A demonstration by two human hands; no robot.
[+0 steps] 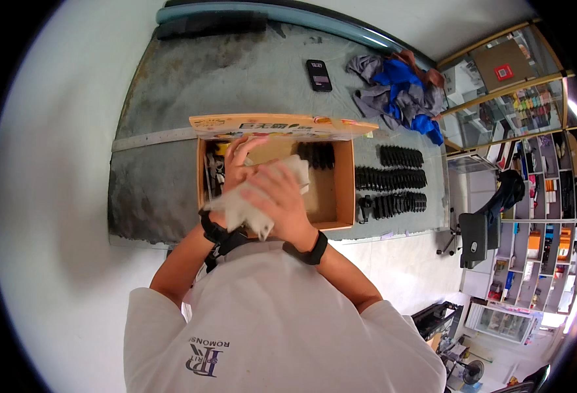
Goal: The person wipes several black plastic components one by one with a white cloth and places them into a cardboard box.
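Note:
My left hand (241, 167) and my right hand (281, 196) come together over an open cardboard box (346, 184). A whitish cloth (254, 211), blurred by motion, lies between them; my right palm presses it against my left hand and wrist. Inside the box, black plastic parts (316, 155) stand in a row at the back, and other small items lie in its left end, partly hidden by my left hand. To the right of the box, more black plastic parts (390, 178) are lined up in several rows on the table (209, 78).
A smartphone (319, 75) lies behind the box, with a heap of grey, blue and brown cloths (401, 93) to its right. Long rolls (288, 14) line the table's back edge. A glass display case (504, 103) and an office chair (475, 236) stand at the right.

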